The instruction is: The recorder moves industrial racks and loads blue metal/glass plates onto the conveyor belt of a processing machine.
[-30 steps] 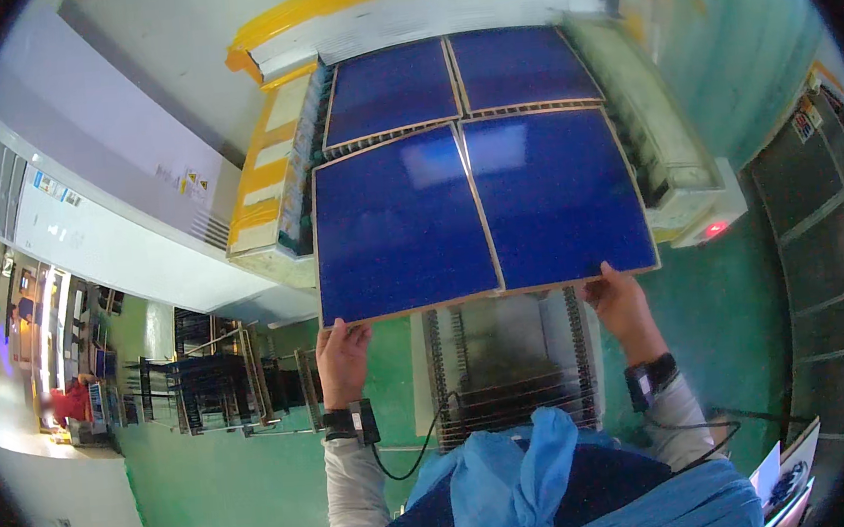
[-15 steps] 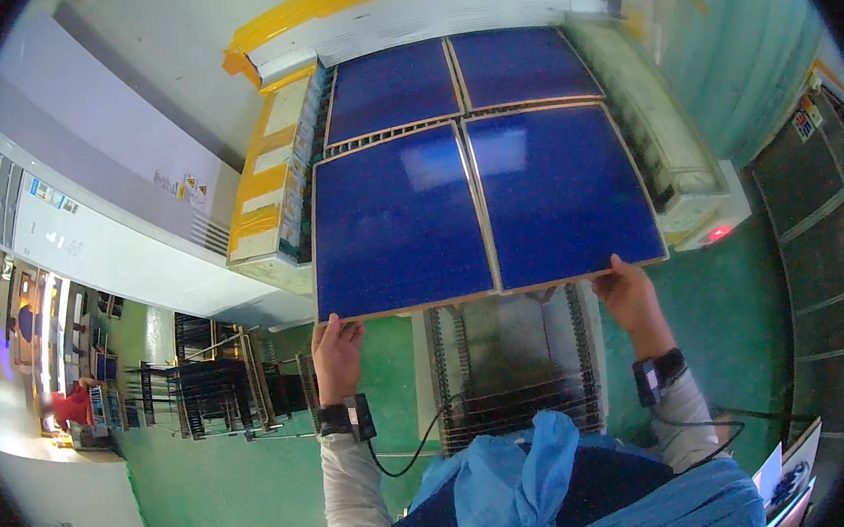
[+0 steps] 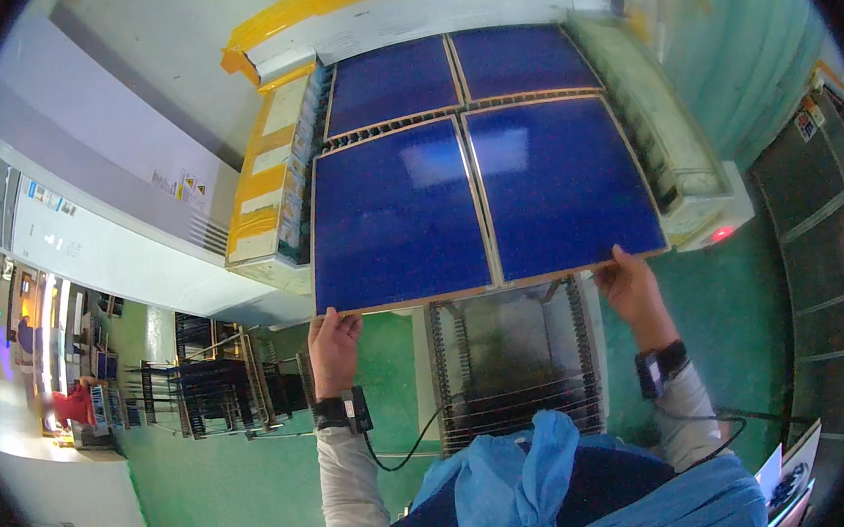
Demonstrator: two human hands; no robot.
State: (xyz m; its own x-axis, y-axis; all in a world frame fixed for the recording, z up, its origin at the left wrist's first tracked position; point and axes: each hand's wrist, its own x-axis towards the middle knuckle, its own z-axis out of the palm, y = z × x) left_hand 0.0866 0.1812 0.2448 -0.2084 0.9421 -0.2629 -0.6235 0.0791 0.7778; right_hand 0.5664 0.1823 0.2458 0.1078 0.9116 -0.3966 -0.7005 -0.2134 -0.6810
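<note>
A large flat blue panel with copper-coloured edges [image 3: 393,221] lies nearest me. A pale seam runs down its middle, and I cannot tell whether it is one board or two side by side. My left hand [image 3: 335,349] pinches its near left corner, thumb on top and fingers underneath. At the near right corner, my right hand [image 3: 633,290] grips the same edge, thumb over the top. Beyond it, across a narrow gap showing a row of dark slats, lie two similar blue panels [image 3: 391,83]. All sit between the side walls of a white machine opening.
A yellow-taped side wall [image 3: 268,162] bounds the left; a pale rail [image 3: 666,132] bounds the right, with a red light near its end. Below the panel stands a slotted rack [image 3: 510,356]. Wire racks [image 3: 216,377] stand left. Cables hang from both my wrists.
The near panel and the far ones have shifted slightly away from me. Both my hands have moved forward with the near edge, keeping their hold.
</note>
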